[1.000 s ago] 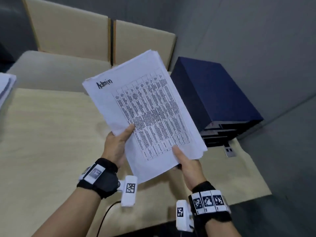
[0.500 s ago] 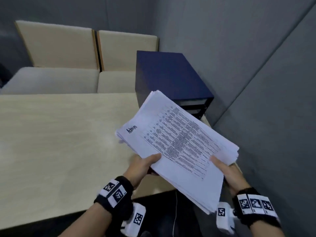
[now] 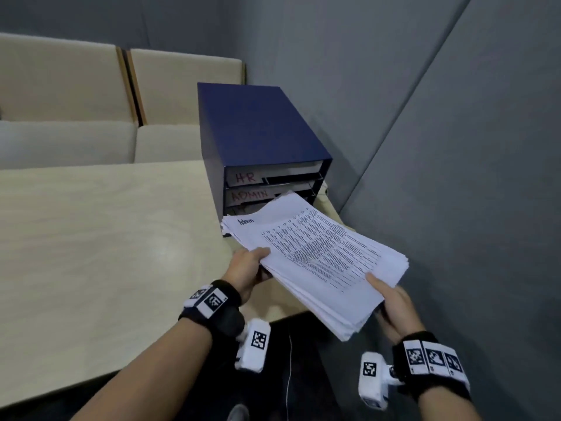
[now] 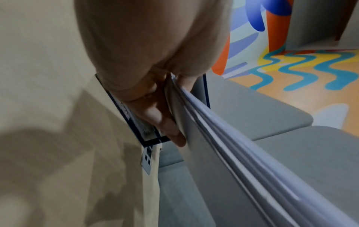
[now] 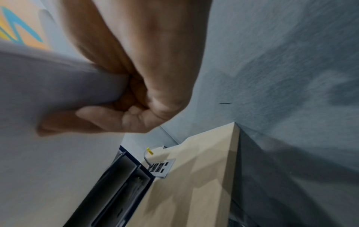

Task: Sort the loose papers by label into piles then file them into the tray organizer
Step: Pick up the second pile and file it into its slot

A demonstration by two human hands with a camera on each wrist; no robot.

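A thick stack of white printed papers [image 3: 318, 256] labelled "Admin" hangs flat in the air, its far edge just in front of the dark blue tray organizer [image 3: 258, 132]. My left hand [image 3: 247, 270] grips the stack's near left edge, thumb on top; in the left wrist view the left hand's fingers [image 4: 155, 116] curl under the papers [image 4: 223, 138]. My right hand [image 3: 390, 302] pinches the near right corner, thumb on top, and in the right wrist view the papers [image 5: 58, 86] sit between its thumb and fingers. The organizer's trays read "HR" [image 3: 246, 177] and "ADMIN" [image 3: 249, 195].
The organizer stands at the far right corner of a light wooden table [image 3: 91, 238]. Grey padded walls [image 3: 425, 117] close in on the right. Beige cushioned seats [image 3: 76, 117] sit behind the table. A metal socket plate [image 5: 161, 168] lies in the tabletop beside the organizer.
Both hands have lowered the Admin stack from upright to flat and carried it forward to the organizer's front. The tray labels have come into view.
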